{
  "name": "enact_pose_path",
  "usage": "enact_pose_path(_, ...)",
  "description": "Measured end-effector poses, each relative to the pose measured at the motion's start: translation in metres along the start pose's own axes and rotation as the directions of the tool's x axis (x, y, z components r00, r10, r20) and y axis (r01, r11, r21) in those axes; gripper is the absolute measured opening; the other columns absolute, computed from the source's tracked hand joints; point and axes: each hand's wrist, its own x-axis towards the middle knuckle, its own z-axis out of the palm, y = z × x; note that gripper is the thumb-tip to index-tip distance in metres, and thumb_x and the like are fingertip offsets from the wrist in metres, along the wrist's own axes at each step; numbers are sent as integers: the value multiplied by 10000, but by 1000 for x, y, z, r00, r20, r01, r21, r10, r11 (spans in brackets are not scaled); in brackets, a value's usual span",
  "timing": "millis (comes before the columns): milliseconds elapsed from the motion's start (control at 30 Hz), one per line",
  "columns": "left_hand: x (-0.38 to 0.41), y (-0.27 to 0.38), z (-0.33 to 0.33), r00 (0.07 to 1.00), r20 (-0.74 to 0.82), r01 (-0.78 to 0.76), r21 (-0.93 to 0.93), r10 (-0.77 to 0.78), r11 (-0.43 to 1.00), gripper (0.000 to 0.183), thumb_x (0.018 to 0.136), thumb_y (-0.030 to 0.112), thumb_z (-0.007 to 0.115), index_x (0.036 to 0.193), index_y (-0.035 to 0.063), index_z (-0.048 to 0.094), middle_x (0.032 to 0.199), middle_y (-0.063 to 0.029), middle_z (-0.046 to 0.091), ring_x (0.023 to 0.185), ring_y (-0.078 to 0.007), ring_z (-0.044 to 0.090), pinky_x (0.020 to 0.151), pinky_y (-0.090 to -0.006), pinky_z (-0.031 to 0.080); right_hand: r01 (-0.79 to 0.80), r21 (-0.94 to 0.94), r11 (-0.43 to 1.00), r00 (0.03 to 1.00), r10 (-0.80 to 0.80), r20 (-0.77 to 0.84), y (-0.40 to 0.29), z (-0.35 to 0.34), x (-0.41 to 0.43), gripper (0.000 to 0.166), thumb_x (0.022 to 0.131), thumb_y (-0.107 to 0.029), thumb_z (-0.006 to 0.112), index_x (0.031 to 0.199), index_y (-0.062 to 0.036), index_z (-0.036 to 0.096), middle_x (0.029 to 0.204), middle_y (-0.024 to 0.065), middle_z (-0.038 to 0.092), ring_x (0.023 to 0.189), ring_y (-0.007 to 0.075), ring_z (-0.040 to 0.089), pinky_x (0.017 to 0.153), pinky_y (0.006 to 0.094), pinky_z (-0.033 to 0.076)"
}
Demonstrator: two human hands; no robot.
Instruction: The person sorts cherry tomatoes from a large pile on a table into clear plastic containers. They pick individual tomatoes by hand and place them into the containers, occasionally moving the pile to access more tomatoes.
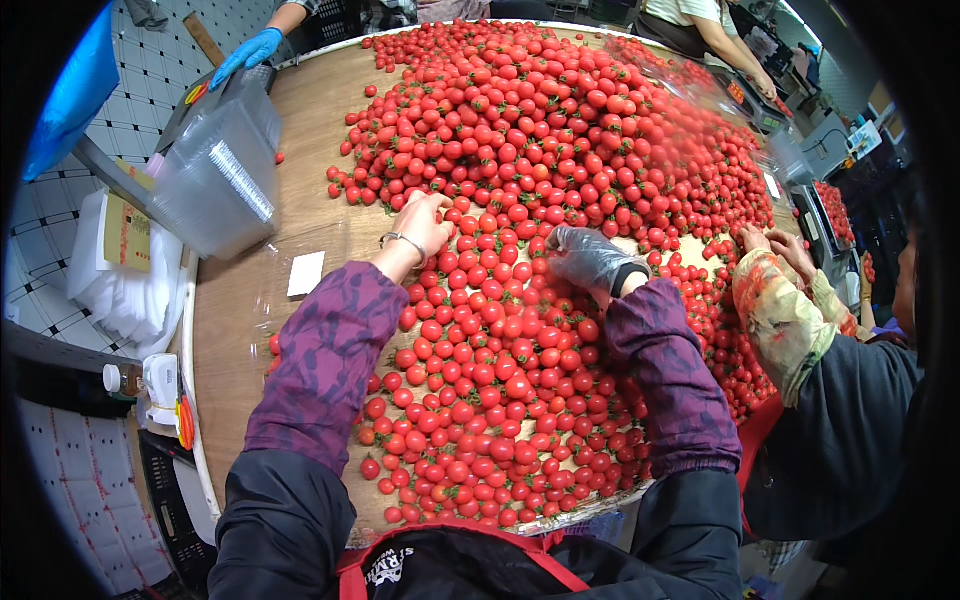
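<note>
A large heap of cherry tomatoes (517, 112) with green calyxes covers the wooden sorting table (232, 375), and a looser layer of tomatoes (480, 390) spreads toward my body. At the heap's near left edge is my bare left hand (420, 229), a bangle on its wrist. Its fingers bend down among tomatoes; whether they grip one is hidden. My right hand (589, 259), in a thin see-through plastic glove, reaches into the tomatoes at the middle of the table. Its fingertips touch tomatoes, but I cannot see if any is held.
Left stands a stack of clear plastic boxes (225, 176), with a transparent lidded box bearing a white label (306, 274) nearby. A co-worker's blue-gloved hand (247, 56) is beyond. Another person's hands (780, 247) work at right, close to my right arm. Scales (814, 217) line the far right.
</note>
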Motion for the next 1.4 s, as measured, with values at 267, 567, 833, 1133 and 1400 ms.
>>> enact_pose_path(267, 13, 25, -3, 977, 199, 45, 188, -83, 981, 394, 752, 167, 713, 1129, 132, 606, 1101, -167, 570, 1002, -334, 605, 875, -404, 495, 30, -87, 996, 989, -17, 145, -5, -27, -30, 302, 803, -205, 660, 1063, -54, 637, 915, 111, 673, 843, 207, 641, 736, 342, 503)
enact_pose_path(567, 12, 14, 0, 953, 302, -70, 203, 6, 977, 404, 798, 238, 697, 1187, 180, 607, 1126, -153, 553, 1051, -334, 578, 925, -409, 476, 245, 111, 963, 883, -175, -435, -54, -19, -8, 291, 876, -92, 525, 1139, -32, 634, 1036, 199, 684, 962, 310, 678, 826, 366, 523)
enact_pose_path(833, 17, 6, 6, 941, 334, -98, 91, 62, 991, 405, 843, 320, 678, 1207, 154, 612, 1120, -171, 629, 1078, -323, 599, 928, -408, 478, 58, -223, 973, 932, -133, -339, -69, 21, 40, 337, 863, -129, 561, 1197, -114, 607, 1041, 196, 651, 960, 378, 644, 798, 453, 510)
enact_pose_path(1133, 23, 17, 14, 932, 351, -99, 8, 90, 995, 481, 801, 369, 704, 1191, 106, 603, 1149, -153, 652, 1061, -318, 630, 927, -399, 478, -4, -252, 968, 1000, 6, 7, -53, 2, 53, 351, 846, -204, 558, 1157, -56, 623, 1144, 223, 646, 1067, 363, 636, 896, 445, 503)
enact_pose_path(1400, 24, 38, 11, 839, 541, 219, -250, -51, 943, 530, 778, 278, 755, 1226, 89, 545, 920, -47, 630, 608, -137, 563, 489, -300, 451, -243, 472, 847, 962, 147, 231, -47, 0, 44, 283, 814, -169, 611, 1073, -57, 633, 722, 43, 596, 596, 142, 548, 517, 313, 461)
